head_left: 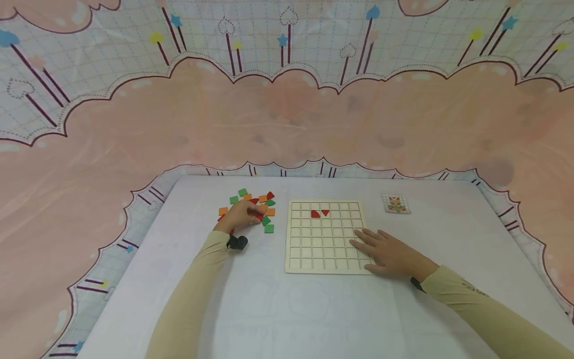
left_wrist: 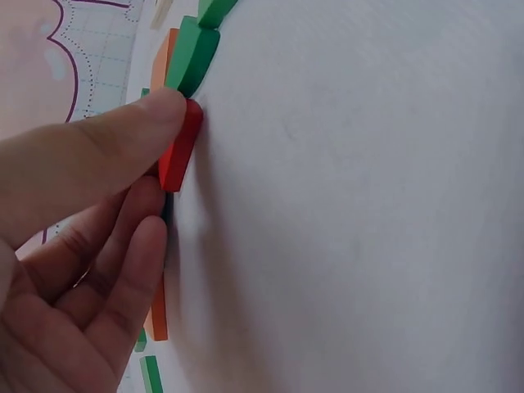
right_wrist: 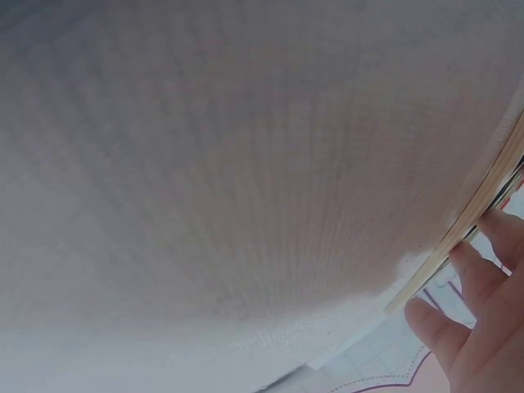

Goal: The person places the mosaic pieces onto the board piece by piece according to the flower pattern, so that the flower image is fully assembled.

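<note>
My left hand (head_left: 241, 214) is over a loose group of coloured pieces left of the board. In the left wrist view, its thumb lies on a red piece (left_wrist: 182, 151) with the fingers curled behind, pinching it; the piece's full shape is hidden. A green piece (left_wrist: 193, 57) lies just beyond the thumb tip. My right hand (head_left: 389, 253) rests with spread fingers on the right edge of the wooden grid board (head_left: 318, 249). On the board's upper rows sit a red quarter-round piece (head_left: 316, 214) and a red triangle (head_left: 325, 213).
A small card (head_left: 395, 204) with a coloured grid pattern lies at the back right. Green squares (head_left: 269, 229) and orange squares (head_left: 270, 212) lie around the left hand. White cloth (head_left: 287, 319) covers the table, and a patterned curtain (head_left: 287, 124) hangs behind.
</note>
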### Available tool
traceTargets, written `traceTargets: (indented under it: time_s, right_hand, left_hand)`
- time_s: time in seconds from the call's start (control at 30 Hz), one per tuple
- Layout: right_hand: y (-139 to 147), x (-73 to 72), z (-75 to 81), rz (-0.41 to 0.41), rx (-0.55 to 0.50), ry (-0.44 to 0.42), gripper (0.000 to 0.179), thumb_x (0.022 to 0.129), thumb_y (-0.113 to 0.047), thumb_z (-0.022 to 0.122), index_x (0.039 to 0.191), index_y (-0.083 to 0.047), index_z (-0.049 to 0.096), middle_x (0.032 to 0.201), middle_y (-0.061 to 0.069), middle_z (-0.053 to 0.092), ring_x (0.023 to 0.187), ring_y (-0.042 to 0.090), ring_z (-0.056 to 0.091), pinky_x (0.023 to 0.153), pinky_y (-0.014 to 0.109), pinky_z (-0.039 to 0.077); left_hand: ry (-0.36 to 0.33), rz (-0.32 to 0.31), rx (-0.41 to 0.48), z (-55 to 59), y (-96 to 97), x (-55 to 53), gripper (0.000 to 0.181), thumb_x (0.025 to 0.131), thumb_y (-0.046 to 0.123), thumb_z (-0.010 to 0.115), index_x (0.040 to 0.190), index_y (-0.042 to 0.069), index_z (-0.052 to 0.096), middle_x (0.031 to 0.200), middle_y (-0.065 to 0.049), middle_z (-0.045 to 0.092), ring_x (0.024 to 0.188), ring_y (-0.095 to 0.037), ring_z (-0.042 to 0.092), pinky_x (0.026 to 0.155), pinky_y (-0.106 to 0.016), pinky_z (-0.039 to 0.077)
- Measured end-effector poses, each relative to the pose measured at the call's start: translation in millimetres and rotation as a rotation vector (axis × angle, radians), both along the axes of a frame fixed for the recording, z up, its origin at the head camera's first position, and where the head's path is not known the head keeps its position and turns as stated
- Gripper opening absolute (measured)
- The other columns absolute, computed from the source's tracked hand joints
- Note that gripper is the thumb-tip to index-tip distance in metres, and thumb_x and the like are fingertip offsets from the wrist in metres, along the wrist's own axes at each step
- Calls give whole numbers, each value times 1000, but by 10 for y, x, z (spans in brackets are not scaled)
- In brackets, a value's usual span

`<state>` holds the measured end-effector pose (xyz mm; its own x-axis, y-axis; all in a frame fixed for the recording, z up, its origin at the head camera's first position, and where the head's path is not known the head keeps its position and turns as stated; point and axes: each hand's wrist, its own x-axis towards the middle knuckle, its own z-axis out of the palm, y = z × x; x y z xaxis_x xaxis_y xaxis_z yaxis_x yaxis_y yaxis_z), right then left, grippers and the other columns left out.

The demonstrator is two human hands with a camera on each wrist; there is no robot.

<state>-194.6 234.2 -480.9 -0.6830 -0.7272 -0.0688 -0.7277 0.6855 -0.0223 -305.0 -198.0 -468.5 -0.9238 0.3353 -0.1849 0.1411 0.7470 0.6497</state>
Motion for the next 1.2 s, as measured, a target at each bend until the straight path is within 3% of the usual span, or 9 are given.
traceTargets:
  time_s: [0.23,0.43,0.7,1.0,1.2]
  right_hand:
    - [-18,12,42,-15,7,-23,62,92,-44,51,146,-18,34,153,11,31,140,32,31,110,55,28]
    - [-22,22,57,-16,1,-23,63,92,-44,50,146,-18,34,153,11,32,140,32,31,110,55,28]
    - [-10,9,33,-9,-1,-14,63,92,-44,50,146,-18,34,152,11,32,140,32,31,110,55,29]
    - [-25,16,43,-9,-7,-16,62,92,-43,51,146,-17,35,152,13,32,139,33,32,109,56,29]
    - [-27,28,60,-4,-6,-12,62,92,-43,51,146,-17,35,152,13,32,139,33,32,109,55,30]
  left_hand:
    - [6,-17,-10,38,-62,34,25,81,14,73,105,13,73,114,-9,67,107,-27,56,94,-41,46]
    - [24,-20,18,21,-147,76,27,80,6,72,107,6,71,114,-14,66,106,-28,59,94,-40,48]
    - [13,5,-16,24,-195,134,24,80,7,73,104,3,71,95,-10,68,81,-16,56,73,-23,47]
    - [48,19,-23,5,-208,220,11,79,8,73,88,3,69,78,-5,60,73,-15,51,66,-23,42]
    - [-13,14,-94,85,-158,290,11,77,15,76,77,8,68,73,-2,57,72,-16,49,65,-24,40]
